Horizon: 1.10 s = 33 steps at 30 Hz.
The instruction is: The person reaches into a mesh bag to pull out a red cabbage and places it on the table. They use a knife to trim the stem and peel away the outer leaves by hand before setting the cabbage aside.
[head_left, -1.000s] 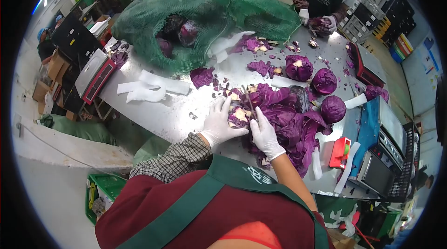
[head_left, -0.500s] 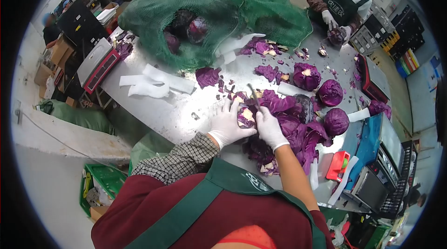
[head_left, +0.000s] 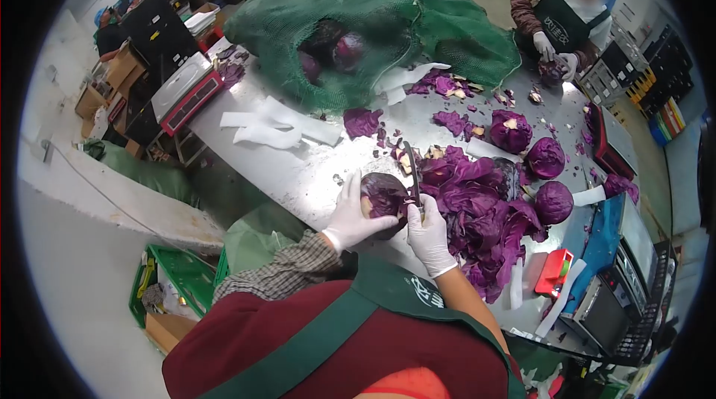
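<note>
In the head view, my gloved left hand (head_left: 352, 218) grips a red cabbage (head_left: 383, 196) from its left side, thumb across the near face. My gloved right hand (head_left: 429, 235) is closed around the handle of a knife (head_left: 412, 168), whose dark blade points up and away along the cabbage's right side. Just right of the knife lies a heap of loose purple cabbage leaves (head_left: 477, 212). Small trimmings are scattered beyond the cabbage.
Green mesh sacks (head_left: 291, 19) with cabbages lie at the back. White foam strips (head_left: 280, 124) are on the metal table. Trimmed cabbages (head_left: 546, 158), a red tape dispenser (head_left: 553, 272) and a scale (head_left: 186, 93) stand around. Across the table, a co-worker (head_left: 563, 26) handles a cabbage.
The cabbage in my left hand now shows its dark rounded side rather than the pale cut base. The knife stays in my right hand. The whole view has shifted slightly.
</note>
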Tool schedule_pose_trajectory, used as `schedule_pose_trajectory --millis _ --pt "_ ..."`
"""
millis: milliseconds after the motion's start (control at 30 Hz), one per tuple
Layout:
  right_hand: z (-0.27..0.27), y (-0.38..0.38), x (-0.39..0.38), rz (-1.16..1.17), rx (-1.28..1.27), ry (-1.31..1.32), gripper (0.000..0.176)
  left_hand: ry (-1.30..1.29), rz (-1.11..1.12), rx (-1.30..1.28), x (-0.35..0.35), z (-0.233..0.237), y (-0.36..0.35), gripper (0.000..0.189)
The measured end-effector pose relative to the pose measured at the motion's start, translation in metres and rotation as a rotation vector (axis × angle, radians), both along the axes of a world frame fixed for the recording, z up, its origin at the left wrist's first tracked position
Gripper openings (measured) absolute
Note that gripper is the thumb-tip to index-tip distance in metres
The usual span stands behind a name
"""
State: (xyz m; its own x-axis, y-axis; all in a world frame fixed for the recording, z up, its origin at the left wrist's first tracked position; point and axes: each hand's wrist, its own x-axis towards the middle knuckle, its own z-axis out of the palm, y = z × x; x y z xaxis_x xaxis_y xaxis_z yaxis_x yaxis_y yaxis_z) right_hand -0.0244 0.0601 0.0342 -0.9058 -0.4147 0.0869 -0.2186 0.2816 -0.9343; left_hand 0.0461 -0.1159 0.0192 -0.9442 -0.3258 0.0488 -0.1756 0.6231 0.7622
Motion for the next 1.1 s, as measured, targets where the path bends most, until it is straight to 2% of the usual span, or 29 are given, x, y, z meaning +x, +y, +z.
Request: schedule_pose_trajectory --millis 67,133,167,200,233,267,333,367,400,467,500,533,567,600,633,667,700,733,767,867,900,1000,1033,1100 --pt "0.004 0.002 0.005 -0.065 -0.024 -0.214 0.029 -0.036 0.118 0.292 -0.006 -0.013 -0.005 0.119" --pt "0.0 0.011 0.001 -0.132 -0.098 -0.266 0.025 -0.042 0.076 0.399 -0.004 -0.01 -0.009 0.111" --pt "0.018 0.016 0.003 -0.122 -0.288 -0.427 0.02 -0.033 0.038 0.486 -0.007 -0.008 -0.013 0.108" --pt "0.018 0.021 0.0 -0.12 -0.212 -0.408 0.018 -0.03 -0.009 0.573 -0.01 -0.007 -0.015 0.105" --pt "0.014 0.023 -0.002 -0.159 -0.262 -0.398 0.018 -0.02 -0.023 0.583 -0.015 -0.013 -0.018 0.098" --pt "0.011 0.024 -0.006 -0.196 -0.313 -0.383 0.019 0.019 -0.067 0.719 -0.017 0.005 -0.014 0.09" --pt "0.026 0.048 -0.036 -0.442 -0.682 -0.606 0.021 -0.052 0.012 0.767 -0.021 0.007 -0.022 0.078" --pt "0.027 0.07 -0.054 -0.496 -0.619 -0.47 0.026 0.063 0.024 0.968 -0.025 -0.012 -0.03 0.069" --pt "0.025 0.095 -0.073 -0.555 -0.56 -0.331 0.031 -0.039 -0.03 1.025 -0.028 0.002 -0.04 0.065" --pt "0.008 0.127 -0.102 -0.437 0.246 0.082 0.04 -0.105 -0.021 1.065 -0.036 0.001 -0.045 0.064" --pt "0.02 0.124 -0.098 -0.416 0.616 0.336 0.041 -0.032 0.006 0.93 -0.036 0.008 -0.029 0.066" --pt "0.029 0.115 -0.088 -0.417 0.588 0.377 0.041 0.047 0.033 0.798 -0.037 0.016 -0.014 0.068" --pt "0.033 0.102 -0.078 -0.363 0.469 0.403 0.042 -0.065 -0.056 0.578 -0.041 0.024 -0.012 0.08" --pt "0.034 0.089 -0.066 -0.302 0.36 0.423 0.044 -0.116 -0.031 0.226 -0.044 0.015 -0.009 0.088" --pt "0.032 0.075 -0.05 -0.209 0.244 0.16 0.046 -0.116 -0.021 0.078 -0.044 0.017 -0.001 0.089" --pt "0.017 0.064 -0.037 -0.148 0.17 0.011 0.048 -0.116 -0.008 -0.071 -0.044 0.019 0.005 0.09" --pt "0.002 0.054 -0.023 -0.102 0.103 -0.14 0.05 -0.129 0.004 -0.025 -0.045 0.015 0.004 0.089" --pt "-0.018 0.049 -0.015 -0.089 0.083 -0.185 0.051 -0.137 0.018 0.018 -0.047 0.012 0.001 0.089" --pt "-0.038 0.044 -0.007 -0.078 0.064 -0.231 0.052 -0.181 -0.02 0.184 -0.046 0.025 0.001 0.088" --pt "-0.011 0.027 0.014 -0.024 -0.021 -0.474 0.057 -0.117 0.028 0.265 -0.041 -0.004 -0.001 0.086" --pt "-0.028 0.025 0.016 -0.022 -0.035 -0.388 0.058 -0.099 0.02 0.243 -0.037 -0.002 0.001 0.085" --pt "-0.038 0.015 0.018 -0.008 0.015 -0.215 0.06 -0.118 0.019 0.26 -0.029 -0.001 0.008 0.108" --pt "-0.039 0.014 0.016 -0.007 0.044 -0.18 0.06 -0.148 0.001 0.244 -0.026 0.004 0.009 0.114" --pt "-0.032 0.013 0.014 0.005 0.081 -0.186 0.06 -0.223 0.04 0.124 -0.021 0.017 0.018 0.117"
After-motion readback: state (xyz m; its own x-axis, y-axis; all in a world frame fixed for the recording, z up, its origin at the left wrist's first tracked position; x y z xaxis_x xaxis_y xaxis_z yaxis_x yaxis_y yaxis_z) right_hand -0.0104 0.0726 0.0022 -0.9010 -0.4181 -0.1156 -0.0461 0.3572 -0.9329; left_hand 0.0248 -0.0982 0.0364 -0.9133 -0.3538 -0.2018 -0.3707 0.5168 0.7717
